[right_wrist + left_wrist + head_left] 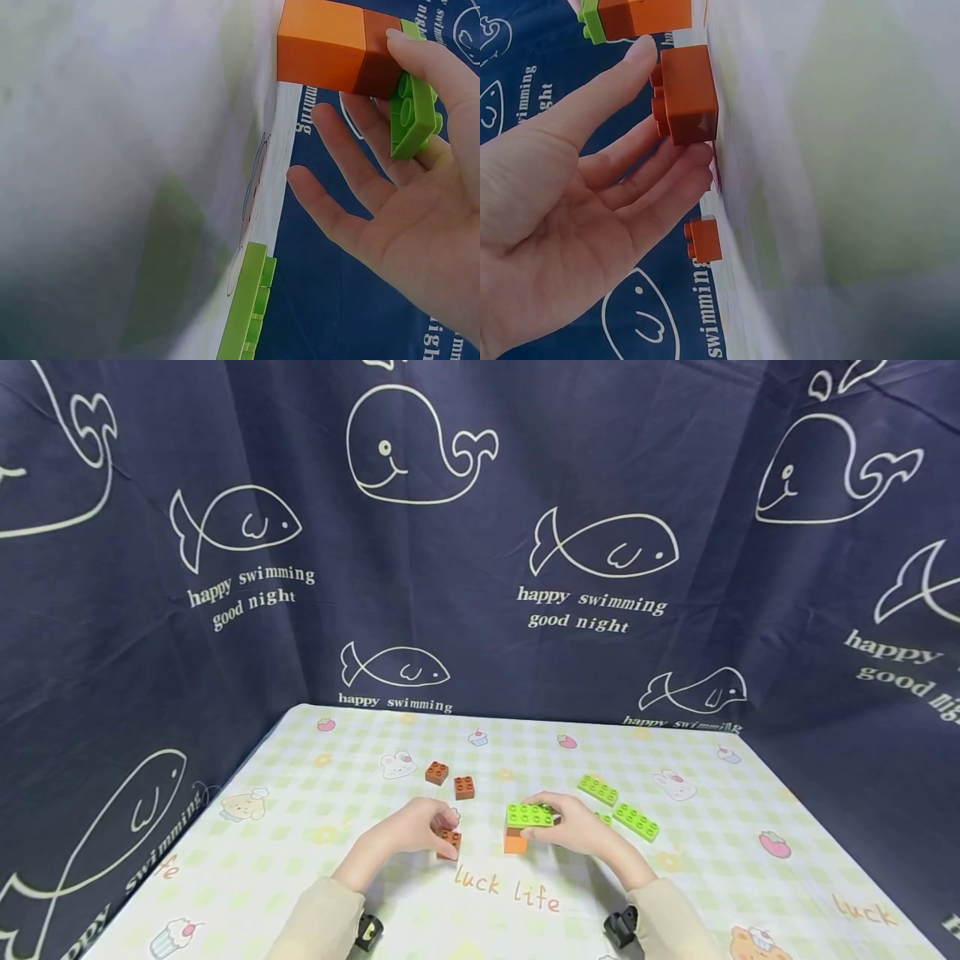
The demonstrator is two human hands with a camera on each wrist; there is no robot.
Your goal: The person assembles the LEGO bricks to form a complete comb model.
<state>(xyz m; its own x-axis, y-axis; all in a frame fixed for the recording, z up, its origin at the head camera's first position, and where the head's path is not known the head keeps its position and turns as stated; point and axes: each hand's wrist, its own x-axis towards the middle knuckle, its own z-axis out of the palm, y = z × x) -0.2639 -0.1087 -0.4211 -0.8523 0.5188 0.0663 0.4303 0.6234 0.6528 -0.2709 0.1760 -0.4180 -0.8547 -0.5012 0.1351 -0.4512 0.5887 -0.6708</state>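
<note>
Right hand (572, 823) pinches the green-topped stack (528, 815). Left of stack: left hand (411, 827) spread loosely around brown brick (690, 96).

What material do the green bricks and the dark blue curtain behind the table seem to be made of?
Green bricks: probably hard plastic with a mild gloss; crisp edges and evenly moulded studs suggest it.
Dark blue curtain: most likely fabric, rather matt; it hangs in soft folds, but the exact fibre is unclear.

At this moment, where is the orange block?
In the head view, the orange block sits low, just right of centre, under a brown block and green brick, by the right hand.
</note>
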